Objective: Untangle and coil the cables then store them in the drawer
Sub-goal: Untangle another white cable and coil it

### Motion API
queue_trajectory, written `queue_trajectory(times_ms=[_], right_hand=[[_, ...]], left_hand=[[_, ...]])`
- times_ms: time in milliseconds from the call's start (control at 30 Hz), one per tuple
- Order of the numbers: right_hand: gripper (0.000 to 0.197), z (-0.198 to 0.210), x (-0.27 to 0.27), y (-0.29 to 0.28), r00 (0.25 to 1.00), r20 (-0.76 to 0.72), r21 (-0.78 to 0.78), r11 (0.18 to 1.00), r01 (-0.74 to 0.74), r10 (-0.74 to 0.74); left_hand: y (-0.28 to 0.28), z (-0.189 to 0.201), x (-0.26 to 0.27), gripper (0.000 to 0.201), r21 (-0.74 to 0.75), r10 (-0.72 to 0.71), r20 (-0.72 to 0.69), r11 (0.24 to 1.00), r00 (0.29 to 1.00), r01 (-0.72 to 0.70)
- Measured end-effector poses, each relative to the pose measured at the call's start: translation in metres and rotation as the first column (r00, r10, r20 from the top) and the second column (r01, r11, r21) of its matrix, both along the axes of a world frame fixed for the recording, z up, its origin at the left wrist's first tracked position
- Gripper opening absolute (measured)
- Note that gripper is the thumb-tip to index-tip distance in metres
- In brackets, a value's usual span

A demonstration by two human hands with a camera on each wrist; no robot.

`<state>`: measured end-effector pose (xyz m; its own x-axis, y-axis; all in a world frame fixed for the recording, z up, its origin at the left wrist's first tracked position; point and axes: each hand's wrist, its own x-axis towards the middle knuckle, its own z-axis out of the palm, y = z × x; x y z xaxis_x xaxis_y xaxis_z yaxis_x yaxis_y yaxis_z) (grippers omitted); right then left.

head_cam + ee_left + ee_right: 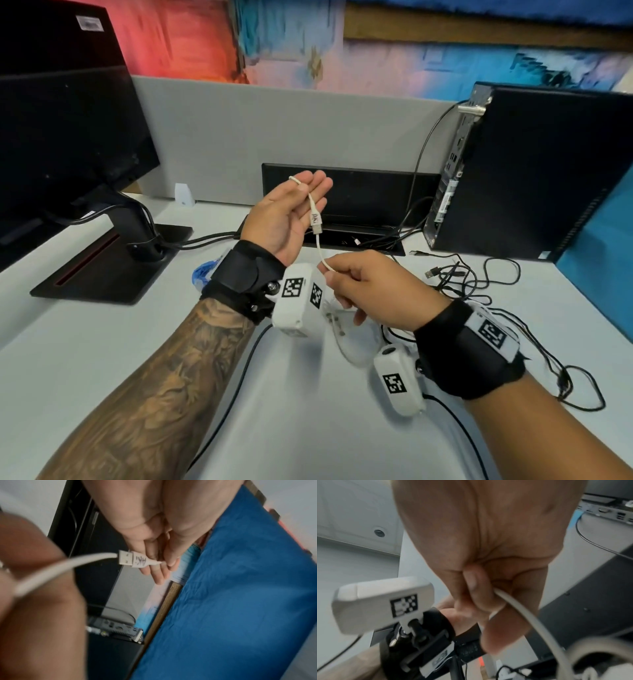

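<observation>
**White cable in hand, first coil not yet formed**

The left hand [291,214] is raised palm-up, fingers nearly straight. The white cable [318,240] runs across that palm, its thin end poking past the forefinger. The left wrist view suggests thumb and fingers close lightly on the cord just behind the USB plug [133,560], though the hold is loose and hard to read. The plug hangs just below the palm's edge, marked with hand-lettering.

The right hand [373,291], just below and right of the left, has thumb and forefinger clamped on the same cable a short way down from the plug. The rest trails under this hand toward the desk [85,359].

Right of the right wrist lies a heap of black cables [479,284], looped over one another on the desk, untouched.

Progress, by judgement: early. One cable seems pulled free of the heap; no finished loops show on it. No coiled bundle is visible anywhere, and no drawer appears in any view. Remaining: wind this one, sort the black heap, stow everything.
</observation>
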<state>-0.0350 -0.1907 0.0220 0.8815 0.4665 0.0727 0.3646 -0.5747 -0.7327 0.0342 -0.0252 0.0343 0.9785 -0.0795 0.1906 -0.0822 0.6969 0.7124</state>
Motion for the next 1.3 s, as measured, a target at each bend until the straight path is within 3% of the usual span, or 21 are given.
queue_trajectory(times_ms=[133, 300, 367, 467, 567, 667, 800, 933, 1033, 1100, 1167, 1300], right_hand=[[0.033, 0.01, 0.005, -0.004, 0.994, 0.106, -0.082, 0.996, -0.022, 0.03], [0.031, 0.026, 0.014, -0.013, 0.98, 0.192, 0.006, 0.999, 0.053, -0.053], [0.023, 0.035, 0.018, -0.014, 0.974, 0.215, 0.107, 0.993, 0.054, -0.076], [0.02, 0.049, 0.029, -0.018, 0.965, 0.227, 0.289, 0.955, 0.063, -0.132], [0.018, 0.058, 0.04, -0.029, 0.926, 0.299, 0.311, 0.941, 0.133, -0.23], [0.015, 0.054, 0.049, -0.034, 0.855, 0.411, 0.274, 0.937, 0.217, -0.318], [0.012, 0.042, 0.055, -0.027, 0.87, 0.394, 0.335, 0.928, 0.165, -0.297], [0.019, 0.026, 0.061, -0.012, 0.936, 0.287, 0.397, 0.914, 0.079, -0.205], [0.029, 0.015, 0.061, 0.001, 0.976, 0.192, 0.418, 0.908, 0.016, -0.105], [0.033, 0.012, 0.06, 0.005, 0.99, 0.122, 0.414, 0.91, 0.008, -0.064], [0.024, 0.011, 0.061, 0.006, 0.997, 0.06, 0.386, 0.922, 0.023, -0.05], [0.011, 0.01, 0.063, 0.001, 0.998, -0.054, 0.338, 0.939, 0.054, -0.038]], left_hand=[[-0.003, 0.008, 0.007, 0.02, -0.048, -0.02, 0.013, 0.999, 1.0, 0.021], [-0.006, -0.001, 0.012, 0.02, 0.186, 0.08, 0.089, 0.978, 0.993, -0.096], [-0.012, -0.003, 0.012, 0.02, 0.377, 0.101, 0.194, 0.911, 0.976, -0.169], [-0.018, -0.002, 0.013, 0.019, 0.644, 0.034, 0.352, 0.716, 0.936, -0.268], [-0.02, 0.002, 0.013, 0.027, 0.672, -0.141, 0.225, 0.739, 0.964, -0.048], [-0.017, 0.009, 0.012, 0.027, 0.723, -0.275, 0.154, 0.686, 0.949, 0.081], [-0.004, 0.014, 0.007, 0.025, 0.585, -0.478, 0.038, 0.723, 0.878, 0.369], [0.007, 0.02, 0.002, 0.021, 0.164, -0.611, 0.043, 0.785, 0.791, 0.597], [0.011, 0.022, 0.005, 0.025, -0.066, -0.527, 0.055, 0.846, 0.848, 0.53], [0.011, 0.019, 0.009, 0.024, -0.11, -0.398, 0.018, 0.911, 0.917, 0.397], [0.008, 0.017, 0.01, 0.022, -0.139, -0.257, -0.035, 0.958, 0.966, 0.25], [-0.001, 0.015, 0.009, 0.022, -0.186, -0.122, -0.084, 0.977, 0.989, 0.105]])
